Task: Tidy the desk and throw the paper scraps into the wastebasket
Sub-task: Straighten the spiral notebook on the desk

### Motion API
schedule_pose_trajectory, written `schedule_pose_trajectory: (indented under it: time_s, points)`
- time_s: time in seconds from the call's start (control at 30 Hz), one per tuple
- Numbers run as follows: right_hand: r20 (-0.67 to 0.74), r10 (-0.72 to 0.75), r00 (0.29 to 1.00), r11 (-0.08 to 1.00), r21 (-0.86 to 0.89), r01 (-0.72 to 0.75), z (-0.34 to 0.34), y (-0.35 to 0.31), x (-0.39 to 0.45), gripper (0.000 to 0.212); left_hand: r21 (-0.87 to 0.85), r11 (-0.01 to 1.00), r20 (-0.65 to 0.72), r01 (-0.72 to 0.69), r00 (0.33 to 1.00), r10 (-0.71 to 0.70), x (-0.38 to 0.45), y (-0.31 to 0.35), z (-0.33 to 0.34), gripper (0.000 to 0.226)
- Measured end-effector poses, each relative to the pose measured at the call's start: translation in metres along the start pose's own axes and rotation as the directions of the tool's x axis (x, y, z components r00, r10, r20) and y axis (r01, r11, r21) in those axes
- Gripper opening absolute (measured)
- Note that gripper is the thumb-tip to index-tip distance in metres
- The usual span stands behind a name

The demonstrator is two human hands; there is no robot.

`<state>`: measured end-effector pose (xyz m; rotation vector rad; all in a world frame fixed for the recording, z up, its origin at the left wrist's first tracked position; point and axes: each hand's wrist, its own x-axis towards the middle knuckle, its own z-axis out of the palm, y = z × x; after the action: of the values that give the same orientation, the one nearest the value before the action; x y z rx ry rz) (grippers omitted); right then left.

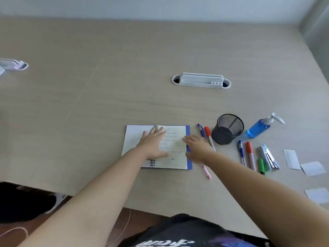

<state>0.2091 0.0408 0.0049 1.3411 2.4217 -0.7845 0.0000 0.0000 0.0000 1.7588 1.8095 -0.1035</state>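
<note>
An open spiral notebook point(176, 139) with lined, written pages and a blue cover lies on the desk in front of me. My left hand point(154, 142) rests flat on its spine and pages, fingers apart. My right hand point(196, 148) hovers at the notebook's right edge, fingers spread, holding nothing. Three white paper scraps point(292, 159) point(313, 168) point(316, 194) lie at the far right. Loose pens lie around: a blue one point(201, 130) and a red one point(208, 132) by the cup, a pink one point(207, 172) under my right wrist.
A black mesh pen cup point(228, 130) stands right of the notebook. Beside it are a blue sanitiser bottle point(261, 127), a blue pen point(241, 152), a red marker point(250, 154), a green marker point(261, 165) and a stapler point(268, 156). A white cable tray point(201, 81) sits further back. No wastebasket is in view.
</note>
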Motion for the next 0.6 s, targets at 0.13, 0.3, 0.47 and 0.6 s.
schedule_pose_trajectory:
  time_s: [0.13, 0.3, 0.47, 0.6]
  points:
    - [-0.061, 0.020, 0.998, 0.994, -0.102, -0.026, 0.034, 0.007, -0.031, 0.065, -0.085, 0.994, -0.068, 0.065, 0.995, -0.071, -0.025, -0.007, 0.037, 0.105]
    - [-0.127, 0.005, 0.992, 0.991, -0.134, -0.022, 0.053, 0.011, -0.045, 0.058, -0.146, 0.988, -0.100, 0.053, 0.993, -0.068, -0.030, -0.018, 0.050, 0.118]
    - [-0.132, -0.005, 0.991, 0.987, -0.157, -0.016, 0.061, 0.026, -0.048, 0.071, -0.082, 0.997, -0.090, -0.003, 0.996, -0.004, -0.021, -0.021, 0.044, 0.120]
    - [-0.128, -0.020, 0.992, 0.987, -0.163, -0.001, 0.069, 0.030, -0.051, 0.089, -0.092, 0.995, -0.093, -0.033, 0.995, 0.025, -0.015, -0.023, 0.038, 0.108]
